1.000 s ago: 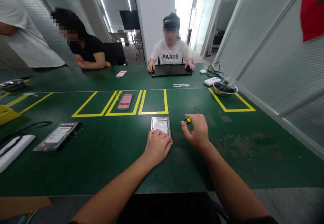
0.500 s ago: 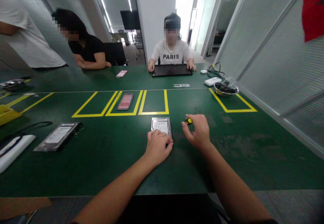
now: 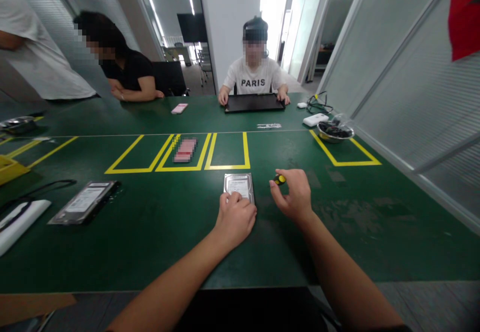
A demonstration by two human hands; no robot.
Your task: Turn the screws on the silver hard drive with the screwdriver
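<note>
Flat on the green table lies a silver hard drive (image 3: pixel 239 184) with a white label, its near part covered by fingers. My left hand (image 3: pixel 237 219) rests on that near end, fingers curled and closed over it. To the right, my right hand (image 3: pixel 294 196) is closed around a short black-and-yellow tool handle (image 3: pixel 279 179), pinched between thumb and fingers. The rest of that tool is hidden. A gap of bare table separates the right hand from the drive.
At left lie another hard drive (image 3: pixel 83 203) in clear wrapping, a white device (image 3: pixel 22 224) with a black cord, and a yellow bin (image 3: pixel 11 168). A metal bowl (image 3: pixel 335 134) with dark items stands at right. Across the table, a person holds a black panel (image 3: pixel 255 103).
The fingers of my left hand have shifted slightly on the hard drive, closing the gap near the thumb. My right hand stays in place with the tool handle.
</note>
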